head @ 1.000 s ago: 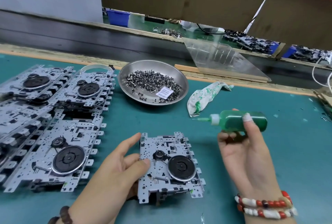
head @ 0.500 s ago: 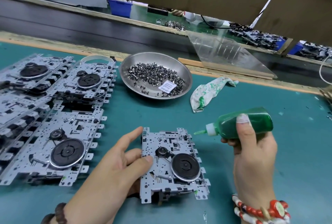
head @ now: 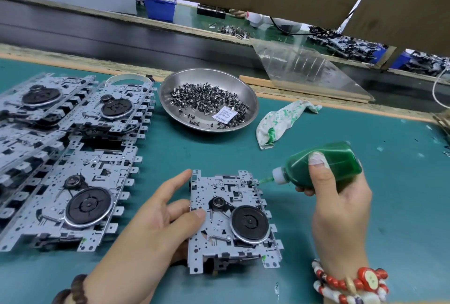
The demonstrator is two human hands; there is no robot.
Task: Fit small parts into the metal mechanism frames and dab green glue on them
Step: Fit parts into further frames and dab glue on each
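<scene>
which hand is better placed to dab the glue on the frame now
Right. The right hand already grips the green glue bottle, nozzle at the upper right edge of the silver metal mechanism frame. The left hand is steadying that frame's left side.

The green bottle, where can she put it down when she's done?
Bare mat lies right of the green bottle and her right hand, below the stained rag. A smaller patch sits between the bowl and the held frame. The left side is crowded with stacked frames.
</scene>
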